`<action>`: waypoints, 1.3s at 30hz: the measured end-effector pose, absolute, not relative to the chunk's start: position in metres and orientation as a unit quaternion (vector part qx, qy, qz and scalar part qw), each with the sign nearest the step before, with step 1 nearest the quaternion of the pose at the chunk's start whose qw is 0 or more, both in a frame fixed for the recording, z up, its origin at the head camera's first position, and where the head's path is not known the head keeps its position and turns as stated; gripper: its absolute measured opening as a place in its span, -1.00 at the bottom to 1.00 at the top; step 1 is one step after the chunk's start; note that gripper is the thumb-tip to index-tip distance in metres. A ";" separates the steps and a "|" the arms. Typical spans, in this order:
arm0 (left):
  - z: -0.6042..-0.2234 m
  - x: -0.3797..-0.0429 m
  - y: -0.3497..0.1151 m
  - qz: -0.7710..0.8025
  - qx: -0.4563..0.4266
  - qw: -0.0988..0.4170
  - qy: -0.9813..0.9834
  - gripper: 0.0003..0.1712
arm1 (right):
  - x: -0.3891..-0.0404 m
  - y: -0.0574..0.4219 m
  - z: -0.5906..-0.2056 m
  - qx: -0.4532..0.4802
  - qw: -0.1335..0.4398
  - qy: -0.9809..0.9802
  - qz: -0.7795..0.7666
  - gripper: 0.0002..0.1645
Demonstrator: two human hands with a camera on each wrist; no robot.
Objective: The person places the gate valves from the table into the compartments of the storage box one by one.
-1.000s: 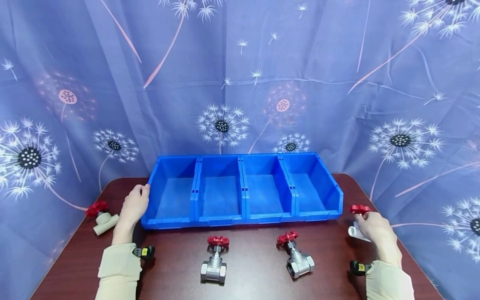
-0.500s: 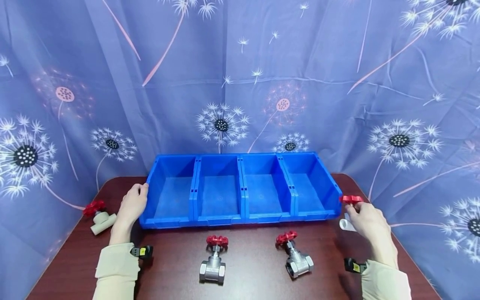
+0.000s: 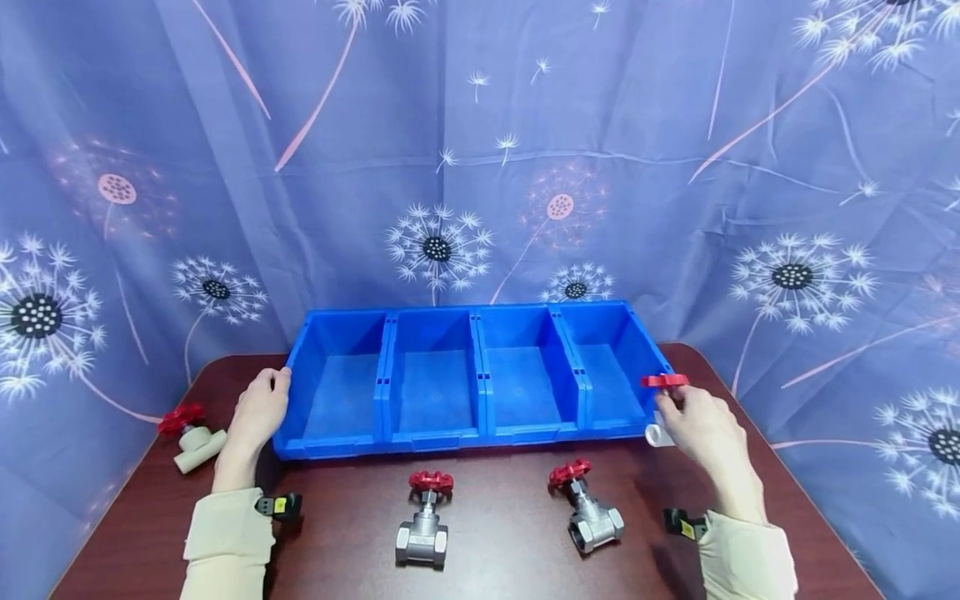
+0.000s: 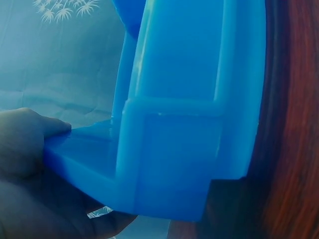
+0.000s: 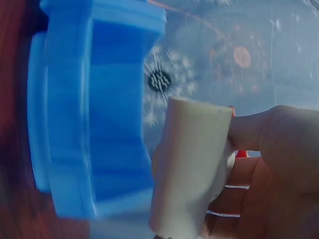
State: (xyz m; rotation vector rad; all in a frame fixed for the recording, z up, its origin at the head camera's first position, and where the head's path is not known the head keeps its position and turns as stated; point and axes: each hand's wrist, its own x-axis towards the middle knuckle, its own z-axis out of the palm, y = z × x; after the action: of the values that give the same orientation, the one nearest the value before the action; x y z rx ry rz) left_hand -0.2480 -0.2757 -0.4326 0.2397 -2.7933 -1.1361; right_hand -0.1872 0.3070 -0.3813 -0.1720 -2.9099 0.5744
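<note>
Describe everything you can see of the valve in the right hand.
The valve has a smooth, whitish, plastic-looking pipe body and a red handwheel. The right hand grips it between thumb and fingers, hiding part of it. In the head view, the wheel is uppermost and an open pipe end shows below. It seems held above the table, near the right end of the blue bin row; whether they touch is unclear.

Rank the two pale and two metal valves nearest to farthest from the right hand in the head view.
1. Right pale valve, in the right hand.
2. Right metal valve, right-of-centre.
3. Left metal valve, left-of-centre.
4. Left pale valve, far left.
</note>
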 end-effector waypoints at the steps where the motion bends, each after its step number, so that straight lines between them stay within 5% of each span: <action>1: -0.432 -0.248 -0.276 -0.374 0.079 0.059 -0.922 -0.34 | -0.191 0.302 -0.381 -0.052 0.087 -0.976 0.193 -0.63; 17: -0.435 -0.248 -0.273 -0.381 0.081 0.050 -0.920 -0.34 | -0.257 0.276 -0.378 -0.021 0.069 -0.983 0.167 -0.56; 39: -0.432 -0.246 -0.277 -0.374 0.082 0.059 -0.922 -0.36 | -0.333 0.264 -0.411 -0.062 -0.070 -0.983 0.158 -0.54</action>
State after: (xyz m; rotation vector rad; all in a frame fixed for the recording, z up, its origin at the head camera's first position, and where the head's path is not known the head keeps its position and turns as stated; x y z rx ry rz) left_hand -0.2455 -0.2774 -0.4322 0.2487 -2.7927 -1.1314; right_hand -0.3333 0.2638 -0.4106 -0.2029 -3.2337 0.5181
